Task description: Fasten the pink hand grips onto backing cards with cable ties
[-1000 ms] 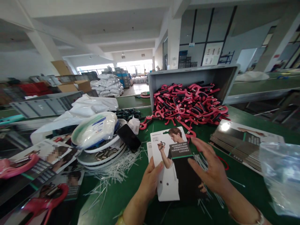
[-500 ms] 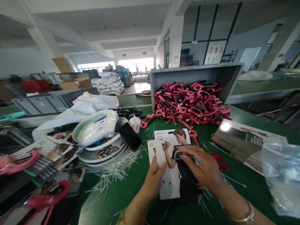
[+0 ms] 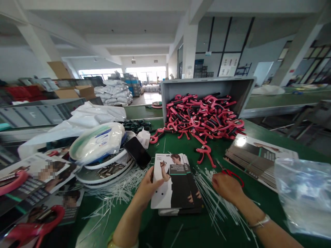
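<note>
A small stack of printed cards [image 3: 181,191] lies on the green table in front of me. My left hand [image 3: 148,187] grips the left edge of the top card, thumb over its face. To the right, my right hand [image 3: 226,187] is over a bundle of white zip ties [image 3: 213,203], its fingers curled together; whatever is between the fingertips is too small to make out. A pink hand grip [image 3: 204,155] lies beyond the ties, and red-handled scissors [image 3: 234,175] lie just behind my right hand.
A tilted grey crate [image 3: 207,82] spills pink and black hand grips. At right are a card stack [image 3: 258,162] and a clear plastic bag [image 3: 305,196]. Left are a black phone [image 3: 137,151], stacked round trays [image 3: 103,179], more ties and cards with pink grips attached.
My right hand has moved from above the card down to the zip ties at the right, its fingers closing. The card in my left hand has lowered onto the others, and the view has shifted.
</note>
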Motion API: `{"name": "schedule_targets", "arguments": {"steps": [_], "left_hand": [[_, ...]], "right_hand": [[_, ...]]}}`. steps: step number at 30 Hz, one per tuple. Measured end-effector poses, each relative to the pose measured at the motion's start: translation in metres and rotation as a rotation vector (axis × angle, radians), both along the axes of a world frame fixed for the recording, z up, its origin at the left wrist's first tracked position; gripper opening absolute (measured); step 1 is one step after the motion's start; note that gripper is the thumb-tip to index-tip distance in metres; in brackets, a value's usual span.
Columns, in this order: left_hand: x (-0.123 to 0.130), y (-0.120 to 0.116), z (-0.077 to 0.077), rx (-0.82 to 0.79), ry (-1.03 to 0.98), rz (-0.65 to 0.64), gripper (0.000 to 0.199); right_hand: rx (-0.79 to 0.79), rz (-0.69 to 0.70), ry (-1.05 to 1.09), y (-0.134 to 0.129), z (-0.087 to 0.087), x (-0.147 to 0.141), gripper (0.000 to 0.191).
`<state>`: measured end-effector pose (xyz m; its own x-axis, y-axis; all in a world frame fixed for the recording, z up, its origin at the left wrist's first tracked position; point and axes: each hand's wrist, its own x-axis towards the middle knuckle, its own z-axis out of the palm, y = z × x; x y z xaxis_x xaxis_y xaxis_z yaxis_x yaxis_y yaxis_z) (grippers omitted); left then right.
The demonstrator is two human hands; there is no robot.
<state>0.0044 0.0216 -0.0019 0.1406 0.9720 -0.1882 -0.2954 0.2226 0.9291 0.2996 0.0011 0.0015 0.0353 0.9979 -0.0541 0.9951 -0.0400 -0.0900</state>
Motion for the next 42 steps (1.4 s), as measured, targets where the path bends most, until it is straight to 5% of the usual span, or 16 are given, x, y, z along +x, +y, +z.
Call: {"name": "schedule_targets", "arguments": {"steps": [5,10,15,18,22,32,42], "left_hand": [[-0.011,0.000,-0.001,-0.008,0.101,-0.166,0.057],[-0.008,0.002,-0.004,0.009,0.143,-0.109,0.065],[-0.002,-0.008,0.014,-0.001,0.068,-0.231,0.072],[0.002,-0.014,0.018,0.006,-0.010,-0.325,0.078],[0.008,-0.018,0.014,-0.061,0.052,-0.242,0.085],[0.020,-0.019,0.013,-0.072,-0.021,-0.115,0.054],[0.015,-0.019,0.017,-0.066,0.027,-0.110,0.049]], "right_hand": [[0.007,-0.011,0.113,0.003,0.005,0.017,0.027],[0.034,-0.011,0.386,0.001,0.010,0.033,0.027],[0.049,-0.275,1.106,0.003,0.022,0.027,0.026],[-0.059,-0.280,1.556,0.001,0.034,0.007,0.029],[-0.171,-0.210,1.723,-0.004,0.043,-0.026,0.030],[-0.310,-0.066,1.557,-0.015,0.042,-0.071,0.031],[-0.279,0.255,0.680,-0.026,0.059,-0.070,0.016]]}}
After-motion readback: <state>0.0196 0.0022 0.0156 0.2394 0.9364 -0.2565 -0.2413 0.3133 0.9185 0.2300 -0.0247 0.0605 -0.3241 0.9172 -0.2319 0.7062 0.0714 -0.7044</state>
